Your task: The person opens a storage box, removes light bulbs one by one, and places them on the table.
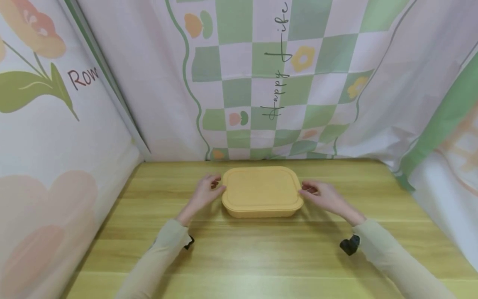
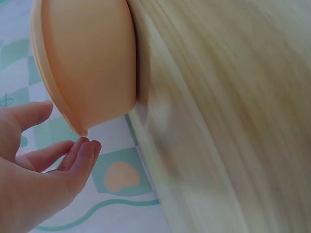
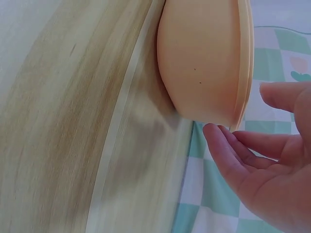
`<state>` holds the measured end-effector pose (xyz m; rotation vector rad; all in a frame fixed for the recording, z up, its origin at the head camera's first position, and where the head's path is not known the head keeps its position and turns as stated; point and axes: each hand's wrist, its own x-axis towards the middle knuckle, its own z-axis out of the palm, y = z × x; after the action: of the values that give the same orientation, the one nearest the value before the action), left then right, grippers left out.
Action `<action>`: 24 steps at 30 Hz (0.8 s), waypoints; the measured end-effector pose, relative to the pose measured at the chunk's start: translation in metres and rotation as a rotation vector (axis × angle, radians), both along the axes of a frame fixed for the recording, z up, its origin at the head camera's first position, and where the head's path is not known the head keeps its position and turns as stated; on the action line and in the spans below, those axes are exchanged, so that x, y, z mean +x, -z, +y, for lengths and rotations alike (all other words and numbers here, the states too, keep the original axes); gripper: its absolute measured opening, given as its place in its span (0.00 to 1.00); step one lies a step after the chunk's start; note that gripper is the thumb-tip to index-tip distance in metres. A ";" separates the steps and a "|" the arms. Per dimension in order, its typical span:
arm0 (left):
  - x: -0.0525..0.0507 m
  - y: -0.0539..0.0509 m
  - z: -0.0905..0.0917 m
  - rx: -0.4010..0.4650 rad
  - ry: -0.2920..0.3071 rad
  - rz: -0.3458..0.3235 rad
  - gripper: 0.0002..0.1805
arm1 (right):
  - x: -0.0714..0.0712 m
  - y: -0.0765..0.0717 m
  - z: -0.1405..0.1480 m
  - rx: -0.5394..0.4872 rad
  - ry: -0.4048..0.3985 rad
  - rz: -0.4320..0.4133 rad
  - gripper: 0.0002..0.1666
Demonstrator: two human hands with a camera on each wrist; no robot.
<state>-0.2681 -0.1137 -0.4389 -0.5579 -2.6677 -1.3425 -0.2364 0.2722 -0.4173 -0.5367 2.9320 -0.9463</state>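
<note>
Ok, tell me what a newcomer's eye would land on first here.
Probably the yellow lidded box on the wooden table, toward its far edge, with the left hand at its left end and the right hand at its right. Next might come the green-and-white checked cloth hanging behind, with "Happy Life" written sideways on it.
</note>
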 end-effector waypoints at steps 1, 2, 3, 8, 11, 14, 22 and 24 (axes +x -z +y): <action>0.000 0.001 0.001 0.009 -0.004 -0.005 0.24 | 0.000 0.000 0.000 0.003 -0.006 -0.002 0.32; 0.000 0.001 0.001 0.013 -0.008 -0.009 0.24 | 0.000 -0.001 -0.001 0.003 -0.008 -0.005 0.31; 0.000 0.002 0.002 0.015 -0.014 -0.015 0.24 | 0.000 -0.001 -0.002 0.003 -0.014 -0.007 0.31; 0.000 0.004 0.003 0.023 -0.035 -0.049 0.23 | -0.001 -0.002 -0.004 -0.015 -0.022 -0.034 0.29; 0.000 0.004 0.004 0.030 -0.041 -0.074 0.22 | -0.002 -0.002 -0.004 -0.020 -0.021 -0.037 0.28; -0.001 0.005 0.004 0.024 -0.045 -0.079 0.21 | -0.003 -0.001 -0.004 -0.015 -0.020 -0.034 0.27; 0.001 0.003 0.003 0.021 -0.051 -0.114 0.23 | -0.004 -0.002 -0.005 0.002 -0.001 -0.037 0.26; 0.001 0.003 0.003 0.019 -0.049 -0.121 0.23 | -0.004 -0.002 -0.005 0.001 -0.002 -0.038 0.26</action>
<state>-0.2673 -0.1106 -0.4419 -0.4184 -2.7407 -1.4299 -0.2407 0.2669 -0.4155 -0.5161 2.8978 -0.9436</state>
